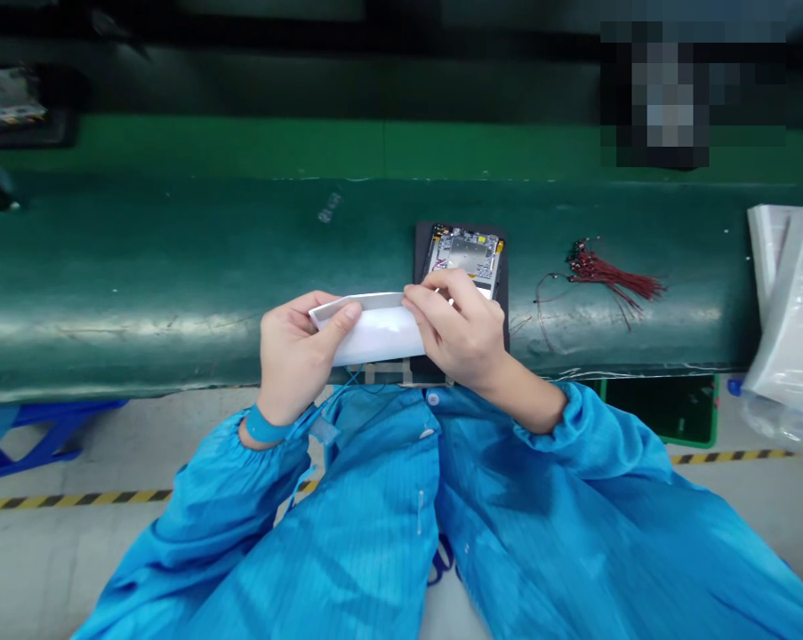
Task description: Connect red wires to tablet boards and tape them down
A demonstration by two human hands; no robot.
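Between my hands is a flat, glossy white rectangular piece with a greyish strip along its upper edge; its exact kind is unclear. My left hand grips its left end, thumb on the near face and fingers behind. My right hand is closed at its right end, thumb and fingertips pinched together on the upper edge. Just beyond my right hand, an opened tablet-like device shows its circuit board and lies on a dark pad. My right hand hides the device's lower part.
A bundle of red wires lies to the right on the green bench mat, with loose strands nearer me. White plastic-wrapped packs overhang the right front edge. Another opened device sits far left. Below the bench is a green bin.
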